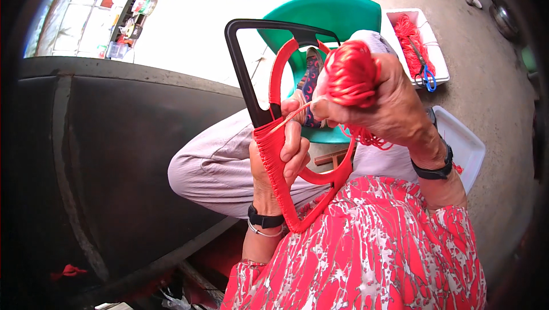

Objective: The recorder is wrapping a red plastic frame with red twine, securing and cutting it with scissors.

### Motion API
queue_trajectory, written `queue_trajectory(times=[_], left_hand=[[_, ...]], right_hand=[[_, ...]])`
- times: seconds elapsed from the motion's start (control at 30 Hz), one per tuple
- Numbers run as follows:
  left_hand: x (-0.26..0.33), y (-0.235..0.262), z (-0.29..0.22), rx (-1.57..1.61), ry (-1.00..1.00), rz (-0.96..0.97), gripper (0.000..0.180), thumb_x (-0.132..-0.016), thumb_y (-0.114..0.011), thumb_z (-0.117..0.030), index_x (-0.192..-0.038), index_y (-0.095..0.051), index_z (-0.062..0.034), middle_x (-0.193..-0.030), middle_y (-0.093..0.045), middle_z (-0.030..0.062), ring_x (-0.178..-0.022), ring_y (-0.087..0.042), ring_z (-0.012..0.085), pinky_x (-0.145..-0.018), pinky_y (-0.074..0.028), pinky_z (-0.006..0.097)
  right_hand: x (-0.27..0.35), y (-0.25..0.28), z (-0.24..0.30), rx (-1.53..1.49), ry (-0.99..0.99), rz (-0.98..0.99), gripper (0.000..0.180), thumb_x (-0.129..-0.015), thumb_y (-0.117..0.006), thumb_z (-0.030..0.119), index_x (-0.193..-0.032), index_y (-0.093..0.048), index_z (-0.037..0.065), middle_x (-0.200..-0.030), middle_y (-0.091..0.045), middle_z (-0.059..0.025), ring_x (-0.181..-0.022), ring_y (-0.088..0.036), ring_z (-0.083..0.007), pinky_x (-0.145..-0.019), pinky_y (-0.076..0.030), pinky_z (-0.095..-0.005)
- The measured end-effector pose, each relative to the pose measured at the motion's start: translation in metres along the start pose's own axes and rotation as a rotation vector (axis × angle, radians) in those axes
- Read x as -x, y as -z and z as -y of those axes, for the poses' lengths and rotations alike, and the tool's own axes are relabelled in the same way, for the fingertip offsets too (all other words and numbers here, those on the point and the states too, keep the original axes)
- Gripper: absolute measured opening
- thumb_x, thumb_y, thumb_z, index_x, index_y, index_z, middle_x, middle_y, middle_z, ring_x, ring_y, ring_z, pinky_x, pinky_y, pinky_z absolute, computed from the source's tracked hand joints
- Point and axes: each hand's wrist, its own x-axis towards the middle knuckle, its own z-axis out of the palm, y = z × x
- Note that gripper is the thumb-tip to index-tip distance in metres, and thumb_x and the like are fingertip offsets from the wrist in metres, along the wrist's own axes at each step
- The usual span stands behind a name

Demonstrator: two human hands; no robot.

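A black frame (240,75) with a ring inside it stands tilted over my lap. Tightly wound red cord (273,164) covers its lower part, while its upper corner is bare black. My left hand (294,152) grips the wrapped side, fingers curled round it. Higher and to the right, my right hand (397,107) is closed around a thick bundle of shiny red cord (351,72). From this hand a taut strand (294,113) runs down to the frame's side, where the wrapping meets bare black. Loose loops hang below my right hand.
A green plastic chair (320,8) stands ahead, with a foot in a patterned sock on it. At right, a white box (439,61) holds red cord and blue-handled scissors (428,79). A white tray (466,138) lies nearer. A dark table (148,138) fills the left side.
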Motion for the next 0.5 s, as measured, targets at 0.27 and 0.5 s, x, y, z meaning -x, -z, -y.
queue_trajectory(times=[0.27, 0.5], left_hand=[[-0.014, -0.008, 0.006, 0.079, 0.009, -0.111, 0.041, -0.098, -0.032, -0.017, -0.133, -0.040, 0.0034, -0.058, -0.039, 0.0043, -0.035, -0.038, 0.0133, -0.030, -0.032, 0.022], [-0.024, -0.010, 0.017, 0.070, 0.020, -0.126, 0.039, -0.099, -0.031, -0.018, -0.128, -0.045, 0.0030, -0.056, -0.039, 0.0051, -0.037, -0.037, 0.0150, -0.031, -0.034, 0.024]], right_hand=[[0.017, 0.020, -0.012, 0.103, -0.205, -0.042, 0.018, -0.079, -0.077, 0.015, -0.079, -0.063, 0.004, -0.071, -0.063, -0.0013, -0.062, -0.060, -0.0073, -0.056, -0.050, -0.0227], [0.036, 0.049, -0.027, 0.247, -0.197, -0.249, 0.028, -0.081, -0.073, 0.010, -0.107, -0.064, 0.001, -0.092, -0.067, -0.0060, -0.075, -0.064, -0.0099, -0.069, -0.054, -0.0240]])
